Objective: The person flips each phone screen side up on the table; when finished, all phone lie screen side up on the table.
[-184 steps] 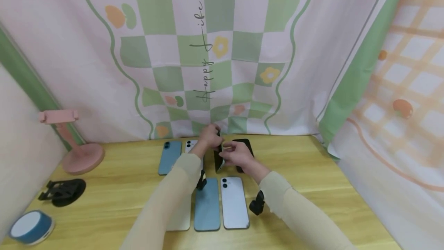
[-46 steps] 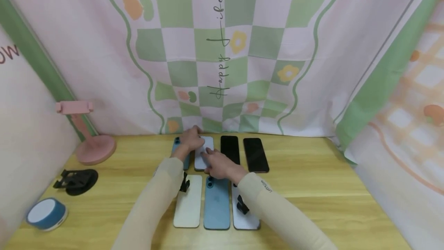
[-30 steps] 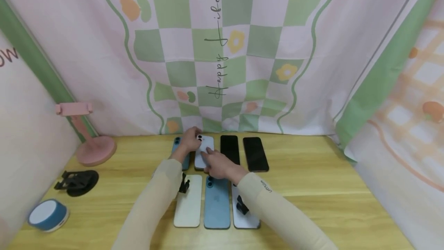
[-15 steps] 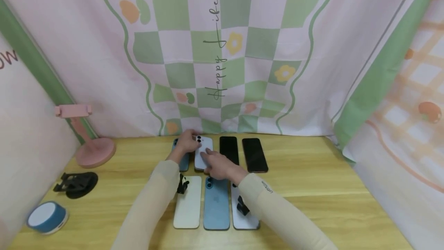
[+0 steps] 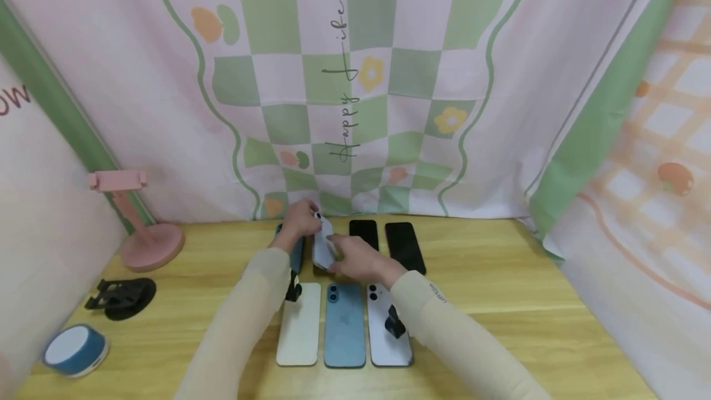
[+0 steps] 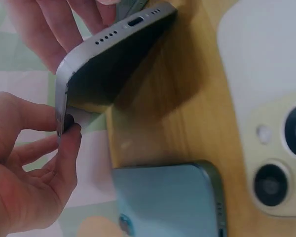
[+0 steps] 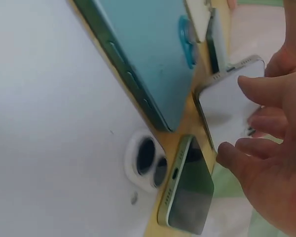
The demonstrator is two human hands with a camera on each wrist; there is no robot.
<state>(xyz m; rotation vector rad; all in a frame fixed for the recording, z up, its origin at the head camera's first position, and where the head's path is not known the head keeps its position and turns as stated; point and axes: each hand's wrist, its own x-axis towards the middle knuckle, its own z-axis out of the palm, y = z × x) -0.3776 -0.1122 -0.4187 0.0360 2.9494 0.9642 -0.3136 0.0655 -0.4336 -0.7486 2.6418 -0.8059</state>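
Both hands are on a white phone, second from the left in the back row. It is tipped up, its dark screen side showing in the left wrist view and its white back in the right wrist view. My left hand pinches its edge between thumb and fingers. At the opposite side my right hand grips it, thumb against the white back. A blue phone lies just left, partly hidden by my left arm. Two black-screened phones, one nearer and one farther right, lie face up.
A front row holds a cream phone, a blue phone and another white phone, backs up. Along the left stand a pink phone stand, a black folding stand and a blue-and-white round object. Printed cloth hangs behind.
The white phone, flat half a second ago, is now tipped up. At the earliest frame both hands held a dark phone upright; it now lies face up in the back row.
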